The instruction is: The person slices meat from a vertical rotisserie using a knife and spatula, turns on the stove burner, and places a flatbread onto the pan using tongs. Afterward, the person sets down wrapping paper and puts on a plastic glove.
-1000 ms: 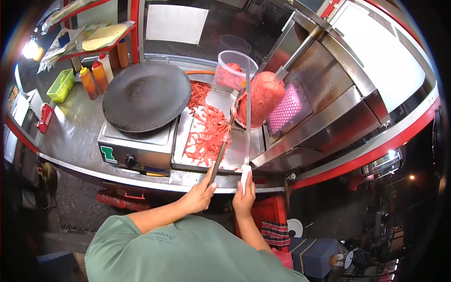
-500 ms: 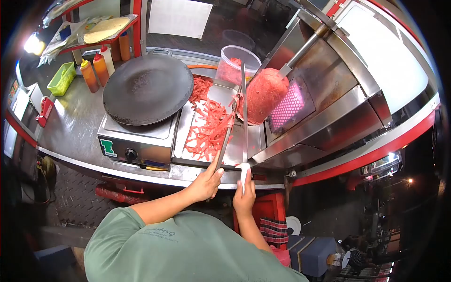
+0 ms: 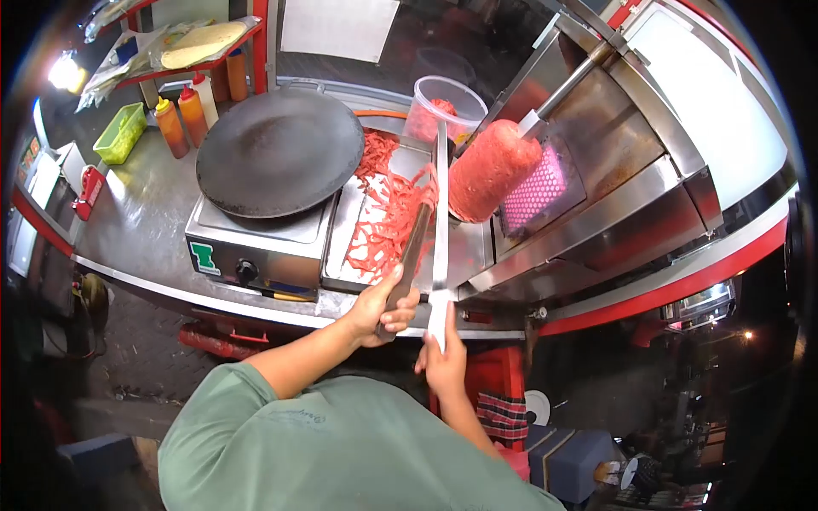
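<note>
My right hand (image 3: pixel 444 362) is wrapped round the white handle of a long knife (image 3: pixel 441 204), whose blade points up and away beside the meat. A pair of long metal tongs (image 3: pixel 412 255) is in my left hand (image 3: pixel 380 312), its far end over the cut meat strips (image 3: pixel 379 230). Just right of the blade, the reddish meat cone (image 3: pixel 496 170) sits tilted on a metal spit (image 3: pixel 567 85). The strips lie heaped in a metal tray (image 3: pixel 338 247) below and left of the cone. A few strips hang around the tongs' tip, whose exact grip I cannot make out.
A wide black griddle pan (image 3: pixel 277 153) rests on a stove (image 3: pixel 256 247) left of the tray. Behind stands a clear tub (image 3: pixel 444 102) of red meat. Sauce bottles (image 3: pixel 170 128) and a green basket (image 3: pixel 120 132) are farther left. The steel grill housing (image 3: pixel 613 196) rises at right.
The knife blade has come away from the cone's left side. My left hand has turned the tongs and drawn slightly upward. The whole view has shifted a little.
</note>
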